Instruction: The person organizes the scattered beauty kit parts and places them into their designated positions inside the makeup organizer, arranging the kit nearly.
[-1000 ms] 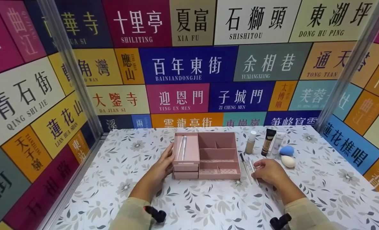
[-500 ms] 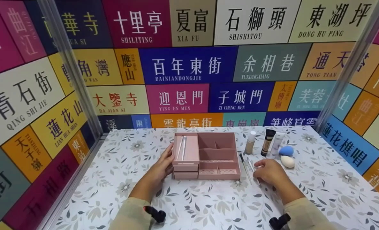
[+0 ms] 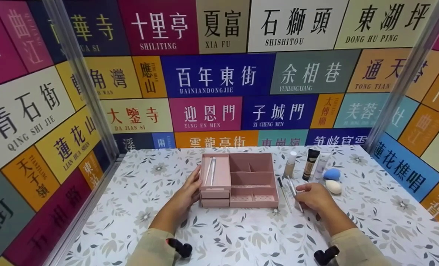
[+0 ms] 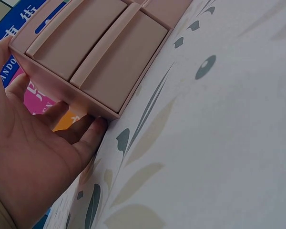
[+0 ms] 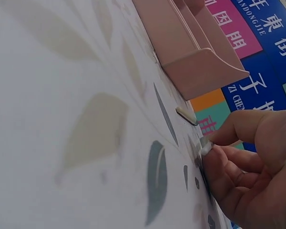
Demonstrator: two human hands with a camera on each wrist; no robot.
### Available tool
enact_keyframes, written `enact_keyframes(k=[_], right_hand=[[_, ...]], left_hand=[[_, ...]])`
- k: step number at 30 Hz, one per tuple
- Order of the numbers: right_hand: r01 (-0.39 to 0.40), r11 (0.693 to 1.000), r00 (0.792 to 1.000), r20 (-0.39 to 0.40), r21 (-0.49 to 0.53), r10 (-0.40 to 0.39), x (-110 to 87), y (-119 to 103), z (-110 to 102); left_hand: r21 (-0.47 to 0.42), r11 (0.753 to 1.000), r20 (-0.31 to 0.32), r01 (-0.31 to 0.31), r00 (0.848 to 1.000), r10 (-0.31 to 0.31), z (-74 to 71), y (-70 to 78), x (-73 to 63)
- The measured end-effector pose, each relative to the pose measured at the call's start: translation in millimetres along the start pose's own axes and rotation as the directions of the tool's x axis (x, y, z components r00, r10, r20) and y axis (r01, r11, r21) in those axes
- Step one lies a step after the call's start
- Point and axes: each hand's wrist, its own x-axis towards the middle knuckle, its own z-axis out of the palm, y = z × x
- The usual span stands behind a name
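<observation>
Floral-print tablecloth (image 3: pixel 249 242), pink drawer organizer (image 3: pixel 215 203) on it, dark-tipped stick (image 3: pixel 284 194) just beside that, white-capped foundation bottle (image 3: pixel 289 168) upright, black-capped tube (image 3: pixel 309 167), white tube (image 3: pixel 320 167) alongside, blue makeup sponge (image 3: pixel 332 174), cream makeup sponge (image 3: pixel 333 187)

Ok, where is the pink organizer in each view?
Head: pink organizer just right of centre, lower half.
Left wrist: pink organizer at upper left, beside the left hand.
Right wrist: pink organizer at top, above the right hand.
Shared landmark: blue BAINIANDONGJIE sign, partly visible in both wrist views.
</observation>
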Motion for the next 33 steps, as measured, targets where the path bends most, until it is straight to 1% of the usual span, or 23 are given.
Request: enact_keyframes(k=[3, 6, 7, 12, 16, 20, 26, 28, 33], right_hand=[[-0.013, 0.999, 1.0, 0.003, 0.039, 0.013, -0.5, -1.8, -0.7], [-0.008, 0.993, 1.0, 0.008, 0.116, 0.007, -0.8, -3.5, -0.1], [-0.008, 0.988, 1.0, 0.012, 0.154, 0.007, -0.7, -3.9, 0.3], [-0.017, 0.948, 0.999, 0.043, 0.319, 0.004, -1.0, -6.3, 1.4], [-0.034, 0.914, 0.996, 0.088, 0.405, -0.001, -3.1, -9.1, 0.4], [-0.045, 0.885, 0.993, 0.117, 0.463, -0.01, -6.1, -13.8, 0.5], [-0.021, 0.846, 0.989, 0.136, 0.532, -0.061, -11.1, -22.4, 0.2], [-0.014, 0.829, 0.986, 0.145, 0.559, -0.081, -14.0, -25.3, 0.8], [-0.016, 0.792, 0.981, 0.163, 0.61, -0.106, -20.6, -33.7, 2.4]], left_hand=[[0.002, 1.0, -0.001, 0.0, 1.0, 0.0, -0.1, 0.1, -0.1], [0.002, 1.0, -0.007, 0.009, 1.0, -0.009, -0.2, 0.5, 0.0], [0.004, 1.0, -0.004, 0.003, 1.0, -0.003, -0.3, 0.4, 0.1], [-0.003, 1.0, 0.009, -0.017, 1.0, 0.017, -0.4, 0.1, 0.2], [-0.007, 1.0, 0.009, -0.014, 1.0, 0.014, -0.1, 0.4, -0.2], [-0.008, 1.0, 0.009, -0.01, 1.0, 0.01, -0.1, 0.5, -0.1], [0.001, 1.0, 0.005, -0.004, 1.0, 0.004, -1.0, 0.2, -0.6], [0.002, 1.0, 0.007, -0.008, 1.0, 0.008, -1.0, 0.2, -0.6], [0.006, 1.0, 0.002, 0.001, 1.0, -0.001, -1.0, 0.5, 0.0]])
